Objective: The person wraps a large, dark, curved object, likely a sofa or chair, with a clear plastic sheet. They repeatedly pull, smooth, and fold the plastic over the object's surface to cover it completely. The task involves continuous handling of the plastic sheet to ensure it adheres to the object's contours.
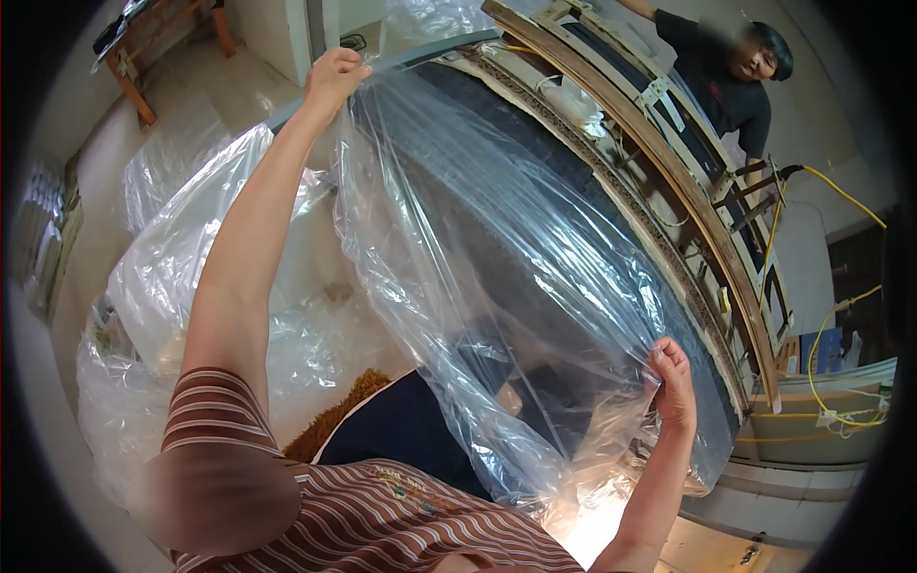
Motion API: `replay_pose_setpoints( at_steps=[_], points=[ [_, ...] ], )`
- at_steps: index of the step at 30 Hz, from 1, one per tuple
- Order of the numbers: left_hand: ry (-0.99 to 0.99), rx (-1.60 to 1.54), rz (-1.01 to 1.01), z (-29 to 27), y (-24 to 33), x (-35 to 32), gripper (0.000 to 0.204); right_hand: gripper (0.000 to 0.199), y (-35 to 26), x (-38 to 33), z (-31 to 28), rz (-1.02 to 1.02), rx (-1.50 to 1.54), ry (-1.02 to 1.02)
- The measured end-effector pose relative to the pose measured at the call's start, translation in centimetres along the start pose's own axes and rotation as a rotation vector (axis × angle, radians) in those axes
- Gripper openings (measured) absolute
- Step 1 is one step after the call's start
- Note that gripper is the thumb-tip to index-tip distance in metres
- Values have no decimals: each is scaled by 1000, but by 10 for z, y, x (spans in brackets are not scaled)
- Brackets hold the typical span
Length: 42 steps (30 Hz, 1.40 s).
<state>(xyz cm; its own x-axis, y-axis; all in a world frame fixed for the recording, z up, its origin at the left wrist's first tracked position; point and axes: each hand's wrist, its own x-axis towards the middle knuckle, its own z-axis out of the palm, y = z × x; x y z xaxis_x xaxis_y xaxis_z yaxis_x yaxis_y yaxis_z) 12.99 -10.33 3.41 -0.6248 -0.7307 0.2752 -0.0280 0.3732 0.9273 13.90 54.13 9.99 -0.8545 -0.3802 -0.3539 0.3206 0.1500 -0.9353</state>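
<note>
A big clear plastic sheet (pixel 497 258) drapes over a long dark upholstered panel (pixel 535 172) that stands on edge beside a wooden frame (pixel 669 162). My left hand (pixel 334 76) is stretched far out and pinches the sheet's top far corner. My right hand (pixel 671 382) grips the sheet's near edge low at the panel's end. The plastic hangs taut and wrinkled between the two hands.
More crumpled clear plastic (pixel 172 277) lies heaped on the floor at left. Another person (pixel 735 86) in a dark shirt stands behind the wooden frame. A yellow cable (pixel 841 201) trails at right. A wooden table (pixel 143 48) stands at far left.
</note>
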Motion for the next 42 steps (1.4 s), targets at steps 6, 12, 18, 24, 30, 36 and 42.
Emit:
replay_pose_setpoints(
  at_steps=[6, 12, 18, 24, 30, 36, 42],
  points=[
    [-223, -293, -266, -36, 11, 1, 30, 19, -1, -8, 8, -58, -24, -62],
    [-339, -115, -117, -29, 16, 16, 35, 17, 6, -47, 2, -62, -268, -176],
    [-115, -385, -166, -12, -95, 102, 25, 23, 118, -117, -58, 410, -593, -450],
    [-157, -15, -57, 90, -102, 84, 28, 30, 267, -294, -224, 1103, -1513, -114],
    [-4, 40, 39, 41, -63, 82, 34, 23, 143, -311, -364, 461, -1507, 988],
    [17, 259, 19, 25, -50, 101, 35, 25, 62, -213, -375, -233, -1646, 1761],
    [-71, 214, -80, -24, 16, 75, 38, 37, 65, -144, -217, -585, -1292, 739]
  ],
)
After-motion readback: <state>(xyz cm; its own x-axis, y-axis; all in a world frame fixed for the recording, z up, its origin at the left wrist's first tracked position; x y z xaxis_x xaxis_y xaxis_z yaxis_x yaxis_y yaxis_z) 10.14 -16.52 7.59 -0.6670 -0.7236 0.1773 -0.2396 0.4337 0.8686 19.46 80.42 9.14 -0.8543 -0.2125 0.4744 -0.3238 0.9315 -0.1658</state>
